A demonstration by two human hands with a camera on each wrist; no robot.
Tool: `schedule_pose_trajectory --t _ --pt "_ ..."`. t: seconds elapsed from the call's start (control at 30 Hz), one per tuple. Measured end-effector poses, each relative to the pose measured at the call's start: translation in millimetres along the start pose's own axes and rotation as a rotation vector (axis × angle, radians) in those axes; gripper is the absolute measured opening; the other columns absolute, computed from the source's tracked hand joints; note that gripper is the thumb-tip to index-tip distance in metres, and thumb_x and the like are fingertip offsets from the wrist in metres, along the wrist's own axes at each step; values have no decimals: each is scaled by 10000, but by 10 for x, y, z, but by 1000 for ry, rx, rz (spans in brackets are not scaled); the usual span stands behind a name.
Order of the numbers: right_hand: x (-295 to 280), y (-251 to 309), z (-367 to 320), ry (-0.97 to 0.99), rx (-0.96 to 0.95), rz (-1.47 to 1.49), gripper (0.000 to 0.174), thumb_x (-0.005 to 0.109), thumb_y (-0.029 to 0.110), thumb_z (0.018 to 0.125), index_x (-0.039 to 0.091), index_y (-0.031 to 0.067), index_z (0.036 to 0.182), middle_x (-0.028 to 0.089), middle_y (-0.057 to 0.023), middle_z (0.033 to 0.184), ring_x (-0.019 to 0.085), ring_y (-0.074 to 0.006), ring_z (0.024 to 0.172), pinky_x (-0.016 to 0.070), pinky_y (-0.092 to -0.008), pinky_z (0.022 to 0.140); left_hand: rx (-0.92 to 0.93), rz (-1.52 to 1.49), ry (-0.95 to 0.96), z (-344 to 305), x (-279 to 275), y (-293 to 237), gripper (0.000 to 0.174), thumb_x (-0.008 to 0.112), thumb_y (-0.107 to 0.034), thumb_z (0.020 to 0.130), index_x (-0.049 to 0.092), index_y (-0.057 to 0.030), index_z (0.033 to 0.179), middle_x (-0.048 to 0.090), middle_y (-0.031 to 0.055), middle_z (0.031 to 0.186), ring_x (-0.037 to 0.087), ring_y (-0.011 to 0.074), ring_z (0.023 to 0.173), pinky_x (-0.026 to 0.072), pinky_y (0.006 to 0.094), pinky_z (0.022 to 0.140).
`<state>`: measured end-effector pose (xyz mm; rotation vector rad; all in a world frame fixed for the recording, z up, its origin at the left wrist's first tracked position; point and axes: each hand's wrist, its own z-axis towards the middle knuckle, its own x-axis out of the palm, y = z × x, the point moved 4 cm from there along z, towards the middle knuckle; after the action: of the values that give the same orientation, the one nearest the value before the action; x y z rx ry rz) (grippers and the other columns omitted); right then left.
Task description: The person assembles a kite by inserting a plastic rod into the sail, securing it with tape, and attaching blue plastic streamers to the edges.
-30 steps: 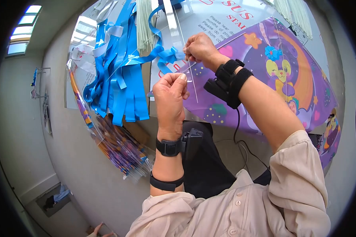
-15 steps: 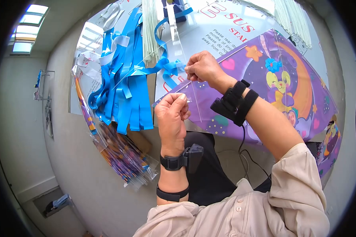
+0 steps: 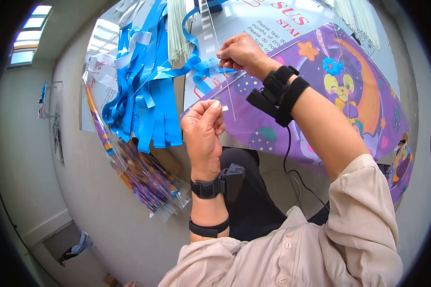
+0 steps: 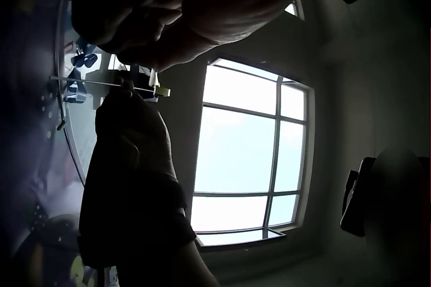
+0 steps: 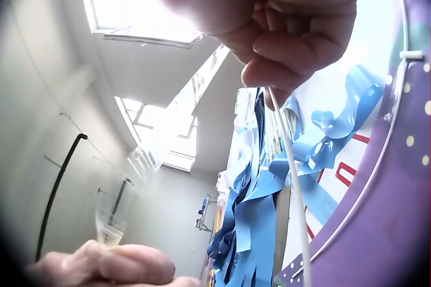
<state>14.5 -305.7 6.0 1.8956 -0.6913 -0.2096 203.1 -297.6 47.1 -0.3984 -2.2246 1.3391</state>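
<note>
My right hand [image 3: 244,53] pinches a thin white rod [image 5: 296,186], which slants down past the fingertips over the kite. Below and to its left, my left hand [image 3: 202,131] pinches a clear plastic strip [image 5: 110,226] between thumb and forefinger; the strip runs upward in the right wrist view. Under both hands lies a purple kite [image 3: 261,115] printed with a cartoon bear, a moon and stars. Along its upper left edge runs a white spar [image 3: 282,51]. Blue ribbon [image 3: 194,64] curls just left of the right hand. The left wrist view is dark.
A heap of blue ribbon strips [image 3: 160,110] hangs over the table's front edge at left. Bundles of pale rods [image 3: 178,33] lie at the back. Wrapped printed kites [image 3: 146,182] hang below left. A black cable [image 3: 288,153] drops from the right wrist camera.
My hands have drawn slightly farther apart, the left lower and the right a little up. Both still pinch. The view tilted briefly and came back.
</note>
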Motion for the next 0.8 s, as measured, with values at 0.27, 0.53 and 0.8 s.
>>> schedule_pose_trajectory --t 0.27,0.53,0.8 --pt "-7 -27 -38 22 -23 26 86 583 37 833 615 -41 816 628 -102 646 547 -76 490 366 -184 388 -21 89 -16 58 -49 122 61 595 -51 833 574 4 815 555 29 682 463 70 545 336 186 448" --pt "-34 41 -273 -74 -14 -22 99 577 21 799 621 -32 728 619 -111 595 553 -87 454 372 -193 361 -1 12 -9 22 -51 2 50 589 -38 826 571 3 806 548 22 673 458 64 545 320 188 443" --pt "-117 286 -265 -26 -77 174 109 552 31 799 603 -39 733 617 -119 607 546 -89 449 365 -188 355 4 57 -47 32 -64 66 55 603 -34 817 584 4 781 539 11 649 448 58 520 311 184 429"
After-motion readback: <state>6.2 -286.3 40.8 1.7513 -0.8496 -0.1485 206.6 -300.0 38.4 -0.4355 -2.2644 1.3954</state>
